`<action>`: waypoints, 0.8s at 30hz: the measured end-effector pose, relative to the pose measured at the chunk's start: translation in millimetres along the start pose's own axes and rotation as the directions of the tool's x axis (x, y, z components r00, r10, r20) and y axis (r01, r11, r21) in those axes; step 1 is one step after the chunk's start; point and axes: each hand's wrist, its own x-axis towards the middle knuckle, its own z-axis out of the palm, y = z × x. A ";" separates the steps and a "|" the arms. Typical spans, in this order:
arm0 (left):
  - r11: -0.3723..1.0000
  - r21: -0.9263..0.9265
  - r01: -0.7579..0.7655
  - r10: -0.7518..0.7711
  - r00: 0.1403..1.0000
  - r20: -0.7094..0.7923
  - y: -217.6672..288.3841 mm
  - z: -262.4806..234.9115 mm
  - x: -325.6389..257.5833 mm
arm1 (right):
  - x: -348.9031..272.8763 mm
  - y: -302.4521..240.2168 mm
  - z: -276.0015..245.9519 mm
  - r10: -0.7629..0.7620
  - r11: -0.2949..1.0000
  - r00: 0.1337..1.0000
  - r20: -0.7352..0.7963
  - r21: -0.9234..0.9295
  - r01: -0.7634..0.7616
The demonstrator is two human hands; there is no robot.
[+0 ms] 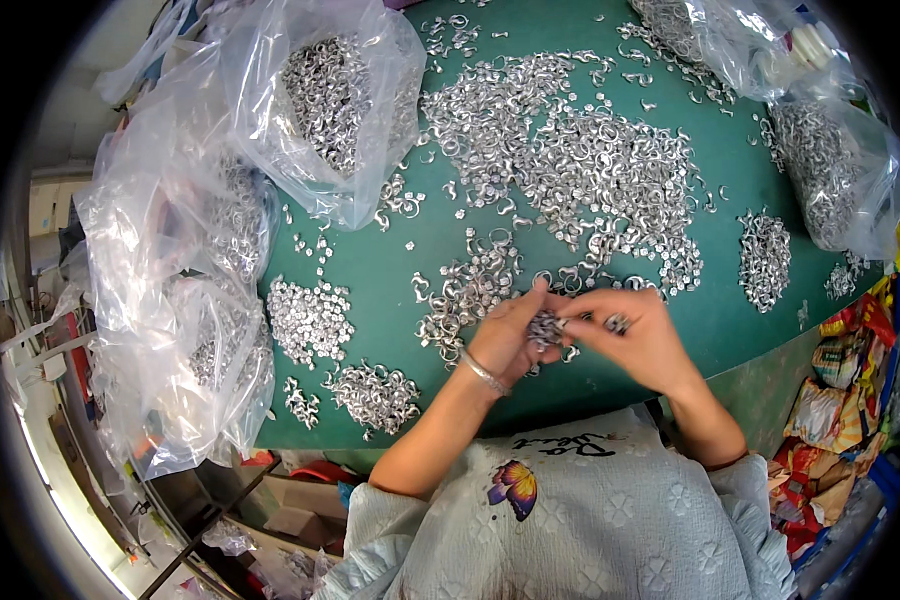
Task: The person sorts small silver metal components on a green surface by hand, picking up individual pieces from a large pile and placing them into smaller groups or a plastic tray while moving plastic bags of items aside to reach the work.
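Observation:
My left hand [502,332], with a silver bangle [484,372] on its wrist, is cupped around a clump of small silver metal pieces [544,328]. The fingers of my right hand [642,338] pinch at this clump, and a few more silver pieces [617,323] rest in the curl of that hand. Both hands meet above the near edge of a green table [570,395]. A loose pile of curved, hook-like pieces [470,290] lies just beyond my left hand. The exact shape of the held pieces is too small to tell.
A large spread of silver pieces [610,180] covers the table's middle. Flower-shaped bits [310,320] and a curved-piece pile [375,398] lie left; another pile [765,260] lies right. Clear plastic bags of pieces stand left [240,370], back left [390,120] and right [820,170].

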 end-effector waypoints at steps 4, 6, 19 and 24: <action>1.000 0.000 -0.002 0.002 0.992 0.130 -6.3 2.3 9.5 | 6.6 2.1 2.5 -0.072 0.979 0.981 -0.181 -0.201 0.035; 0.975 0.176 -0.133 0.102 0.979 0.176 1.7 -2.2 12.5 | 23.3 3.3 -12.1 -0.056 0.834 0.953 -0.298 -0.538 -0.119; -0.357 0.928 -0.112 0.646 0.687 0.331 23.1 -1.7 13.6 | 0.6 21.2 -24.6 -0.152 0.728 0.987 -0.044 -0.681 0.082; -0.328 0.928 -0.176 0.624 0.698 0.352 15.4 4.6 7.4 | 9.0 24.8 -27.7 -0.075 0.495 0.984 -0.164 -0.862 -0.105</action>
